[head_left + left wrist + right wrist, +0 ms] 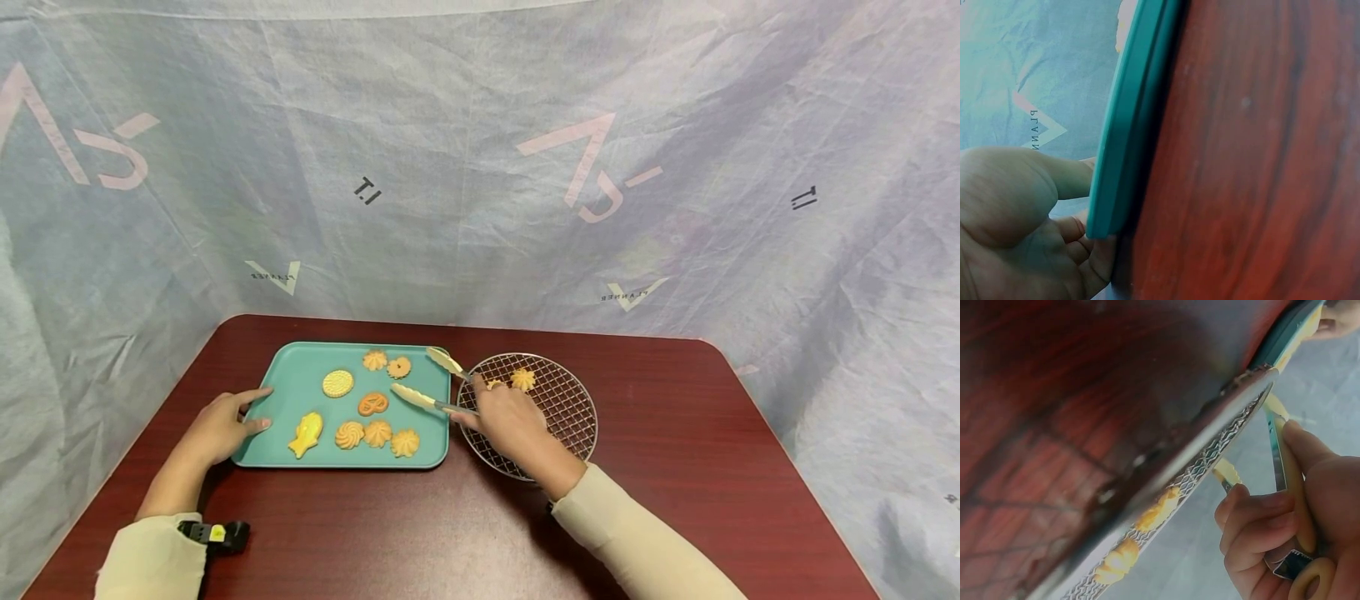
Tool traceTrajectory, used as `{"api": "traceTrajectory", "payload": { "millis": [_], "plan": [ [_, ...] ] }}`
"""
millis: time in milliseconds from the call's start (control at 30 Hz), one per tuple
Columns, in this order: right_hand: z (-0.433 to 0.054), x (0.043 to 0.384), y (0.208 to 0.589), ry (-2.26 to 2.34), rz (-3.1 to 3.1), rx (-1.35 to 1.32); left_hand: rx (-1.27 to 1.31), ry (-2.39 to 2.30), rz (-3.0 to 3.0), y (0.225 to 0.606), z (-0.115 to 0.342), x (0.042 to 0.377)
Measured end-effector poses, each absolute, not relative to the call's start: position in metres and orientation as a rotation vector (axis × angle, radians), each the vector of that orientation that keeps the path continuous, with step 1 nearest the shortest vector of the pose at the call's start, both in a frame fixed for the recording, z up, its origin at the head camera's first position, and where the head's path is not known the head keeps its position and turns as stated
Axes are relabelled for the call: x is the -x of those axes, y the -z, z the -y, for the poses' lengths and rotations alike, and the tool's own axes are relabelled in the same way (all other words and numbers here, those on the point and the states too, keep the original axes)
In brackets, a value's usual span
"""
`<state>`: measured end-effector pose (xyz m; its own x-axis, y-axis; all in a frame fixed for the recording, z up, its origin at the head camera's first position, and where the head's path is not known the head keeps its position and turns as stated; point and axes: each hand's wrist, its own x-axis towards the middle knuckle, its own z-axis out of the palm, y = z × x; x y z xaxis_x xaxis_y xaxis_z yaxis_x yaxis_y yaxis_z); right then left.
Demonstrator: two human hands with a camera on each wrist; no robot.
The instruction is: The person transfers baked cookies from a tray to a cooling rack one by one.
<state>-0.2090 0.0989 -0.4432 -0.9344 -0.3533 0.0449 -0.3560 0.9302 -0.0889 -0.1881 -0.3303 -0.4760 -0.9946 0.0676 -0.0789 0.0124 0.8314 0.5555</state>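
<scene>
My left hand (pixel 221 425) holds the left end of a teal tray (pixel 281 375), thumb and a finger reaching over the rim. Several cookies lie on that tray: a yellow fish-shaped one (pixel 306 434), a round yellow one (pixel 338 383), a pretzel (pixel 372 404) and several swirled ones (pixel 405 442). My right hand (pixel 513 421) grips tongs (pixel 423 399) with cream-coloured tips. Those tips are spread apart over the tray's right part, nothing between them. Under the right hand is a round wire rack (pixel 573 417) bearing star-shaped cookies (pixel 523 379), one partly hidden by the hand.
Tray and rack stand side by side on a dark red wooden table (pixel 675 467) with rounded back corners. A grey printed cloth (pixel 465 167) hangs behind the table and along its sides.
</scene>
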Motion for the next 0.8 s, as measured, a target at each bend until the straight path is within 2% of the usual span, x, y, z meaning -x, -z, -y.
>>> {"api": "traceTrajectory", "payload": {
  "millis": [800],
  "plan": [
    [-0.079, 0.214, 0.444, -0.092, 3.115, -0.536, -0.061, -0.896, -2.912, 0.476, 0.329, 0.187]
  ]
}}
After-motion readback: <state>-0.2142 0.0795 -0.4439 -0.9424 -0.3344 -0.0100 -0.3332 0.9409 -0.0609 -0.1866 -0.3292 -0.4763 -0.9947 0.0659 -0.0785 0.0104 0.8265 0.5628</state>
